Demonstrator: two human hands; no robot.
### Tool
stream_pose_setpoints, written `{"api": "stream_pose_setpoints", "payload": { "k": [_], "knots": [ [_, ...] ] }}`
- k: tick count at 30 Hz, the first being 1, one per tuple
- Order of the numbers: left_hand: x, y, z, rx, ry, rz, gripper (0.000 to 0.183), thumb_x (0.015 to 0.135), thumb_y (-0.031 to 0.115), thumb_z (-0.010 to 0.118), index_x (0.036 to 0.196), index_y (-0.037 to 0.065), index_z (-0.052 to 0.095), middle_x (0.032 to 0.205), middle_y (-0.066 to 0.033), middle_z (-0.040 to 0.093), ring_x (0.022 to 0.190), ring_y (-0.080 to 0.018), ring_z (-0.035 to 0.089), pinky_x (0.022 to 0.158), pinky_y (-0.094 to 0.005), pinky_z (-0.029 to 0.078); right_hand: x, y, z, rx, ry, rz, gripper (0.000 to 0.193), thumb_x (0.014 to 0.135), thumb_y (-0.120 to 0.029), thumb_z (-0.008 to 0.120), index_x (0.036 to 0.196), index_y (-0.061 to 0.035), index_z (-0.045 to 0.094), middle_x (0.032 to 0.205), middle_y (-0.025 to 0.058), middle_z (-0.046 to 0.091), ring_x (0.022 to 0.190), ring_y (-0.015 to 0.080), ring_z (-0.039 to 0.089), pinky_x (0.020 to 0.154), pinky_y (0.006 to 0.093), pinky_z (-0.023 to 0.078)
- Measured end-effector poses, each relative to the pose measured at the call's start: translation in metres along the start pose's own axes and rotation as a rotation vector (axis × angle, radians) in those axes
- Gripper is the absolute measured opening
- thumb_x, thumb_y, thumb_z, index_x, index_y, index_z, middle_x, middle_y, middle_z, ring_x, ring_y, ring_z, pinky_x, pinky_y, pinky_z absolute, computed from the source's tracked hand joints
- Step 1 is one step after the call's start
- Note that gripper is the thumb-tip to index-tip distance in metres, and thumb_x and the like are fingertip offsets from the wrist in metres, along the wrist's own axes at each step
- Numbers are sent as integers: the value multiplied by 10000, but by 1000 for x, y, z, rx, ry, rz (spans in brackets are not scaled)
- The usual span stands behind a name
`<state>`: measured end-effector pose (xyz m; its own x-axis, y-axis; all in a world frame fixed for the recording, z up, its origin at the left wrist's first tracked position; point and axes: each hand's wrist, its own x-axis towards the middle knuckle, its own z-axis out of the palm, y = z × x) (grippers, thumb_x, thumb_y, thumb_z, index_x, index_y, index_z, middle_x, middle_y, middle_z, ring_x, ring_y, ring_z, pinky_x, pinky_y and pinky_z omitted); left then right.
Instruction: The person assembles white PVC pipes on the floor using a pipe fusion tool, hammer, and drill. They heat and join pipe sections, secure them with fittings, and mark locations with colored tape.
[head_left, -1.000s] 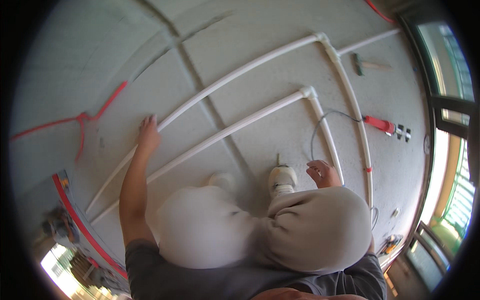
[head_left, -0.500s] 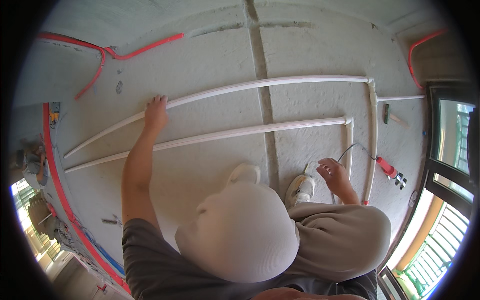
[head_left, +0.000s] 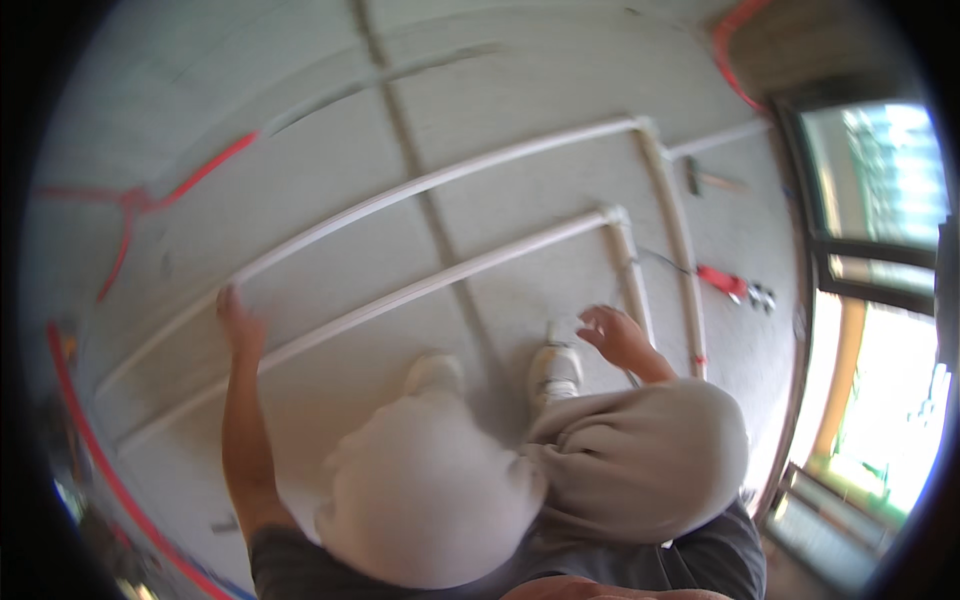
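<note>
Nearest are the person's bent knees [head_left: 430, 490] in pale trousers, with two light shoes [head_left: 556, 372] on the concrete floor [head_left: 340, 370] just past them. Near the right shoe's toe hangs the right hand [head_left: 615, 335], its thumb and fingers parted and slightly bent, grasping nothing that can be made out. It is just left of the right leg of the near white pipe [head_left: 470, 265], which runs from the near left to an elbow fitting [head_left: 614, 214].

Farther left, the left hand [head_left: 241, 322] has its fingertips at the near edge of the far white pipe [head_left: 370, 206]; blur hides whether they grip it. This pipe lies beyond the near one and also turns at an elbow. Both cross a dark groove [head_left: 408, 145] in the floor.

To the right of the pipes, a red tool [head_left: 722, 281] lies with a cable trailing left; beyond it lies a hammer [head_left: 694, 176]. Red tubing [head_left: 205, 170] bends at the far left, and a dark-framed window [head_left: 880, 260] closes the right side.
</note>
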<state>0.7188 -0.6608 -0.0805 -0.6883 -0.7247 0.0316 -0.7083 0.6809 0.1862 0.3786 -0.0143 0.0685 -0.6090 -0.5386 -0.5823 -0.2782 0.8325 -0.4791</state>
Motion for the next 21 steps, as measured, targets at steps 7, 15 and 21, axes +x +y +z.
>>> {"api": "stream_pose_setpoints", "payload": {
  "k": [7,15,21],
  "knots": [
    [-115,36,-63,19,-321,232,514,806,-34,630,1318,-12,594,1299,-267,579,1275,-487,535,1153,-576,399,7,57,-37,101,333,243,291,1011,-273,701,1199,-54,735,1180,190,748,1109,394,711,957,483,545],
    [-92,-16,-20,188,-200,129,286,813,-1,665,1089,-1,590,1188,-185,605,1177,-443,574,1039,-561,455,18,4,12,247,36,84,309,1018,-257,717,1212,-17,725,1170,183,749,1094,345,718,959,442,562],
    [-96,-106,46,476,-41,223,558,916,337,673,1414,93,608,1336,-161,626,1300,-396,569,1071,-544,474,-29,-102,14,623,-377,153,321,1039,-204,675,1298,-17,702,1281,201,729,1196,325,689,1029,435,536]
  ]
}}
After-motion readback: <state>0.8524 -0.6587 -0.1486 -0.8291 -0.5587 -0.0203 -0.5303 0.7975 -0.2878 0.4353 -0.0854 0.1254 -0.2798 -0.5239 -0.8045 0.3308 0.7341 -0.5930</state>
